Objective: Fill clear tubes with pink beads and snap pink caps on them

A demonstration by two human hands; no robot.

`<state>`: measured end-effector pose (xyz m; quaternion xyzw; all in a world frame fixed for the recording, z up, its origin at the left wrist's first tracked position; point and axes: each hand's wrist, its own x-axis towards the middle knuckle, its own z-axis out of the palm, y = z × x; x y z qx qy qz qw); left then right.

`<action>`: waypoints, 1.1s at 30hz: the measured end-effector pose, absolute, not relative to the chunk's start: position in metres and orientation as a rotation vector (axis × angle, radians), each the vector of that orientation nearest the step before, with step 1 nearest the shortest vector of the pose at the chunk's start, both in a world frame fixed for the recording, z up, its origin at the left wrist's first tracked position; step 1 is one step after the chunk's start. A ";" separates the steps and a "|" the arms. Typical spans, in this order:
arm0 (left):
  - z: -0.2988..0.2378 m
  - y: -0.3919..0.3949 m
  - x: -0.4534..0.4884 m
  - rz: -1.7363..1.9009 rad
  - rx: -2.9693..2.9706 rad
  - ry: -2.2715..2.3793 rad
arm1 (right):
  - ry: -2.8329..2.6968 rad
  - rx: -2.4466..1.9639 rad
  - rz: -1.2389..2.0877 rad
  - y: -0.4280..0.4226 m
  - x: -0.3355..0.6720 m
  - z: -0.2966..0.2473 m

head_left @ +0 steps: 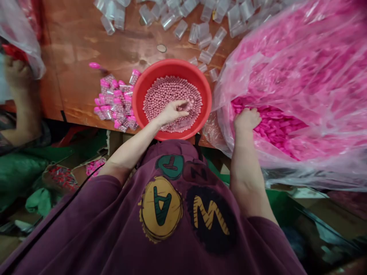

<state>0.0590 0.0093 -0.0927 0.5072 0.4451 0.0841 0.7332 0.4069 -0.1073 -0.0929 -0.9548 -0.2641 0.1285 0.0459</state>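
Note:
My left hand (172,113) is inside a red bowl (204,118) of small pink beads (160,91). Its thumb and fingers close round a small clear container (189,104) that has beads in it. My right hand (247,119) is at the opening of a large clear plastic bag (226,88), over the bright pink plastic caps (279,124) inside. Its fingers are curled; whatever they hold, if anything, is hidden. Left of the bowl lies a cluster of bead-filled containers with pink caps (116,100).
Many clear empty containers (180,29) lie scattered along the far side of the wooden table (77,46). One pink-capped piece (94,65) lies apart at the left. Another person's hand (18,72) is at the left edge. Below the table stand boxes of small coloured parts (61,176).

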 end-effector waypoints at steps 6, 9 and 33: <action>-0.045 0.008 0.040 0.275 0.659 0.893 | -0.823 -2.917 0.233 -0.114 0.413 -0.068; -0.029 0.006 0.035 0.278 0.513 0.850 | -0.702 -2.653 0.163 -0.117 0.403 -0.058; -0.027 -0.007 0.009 0.552 0.673 1.056 | -1.939 -1.729 1.070 -0.044 0.219 0.013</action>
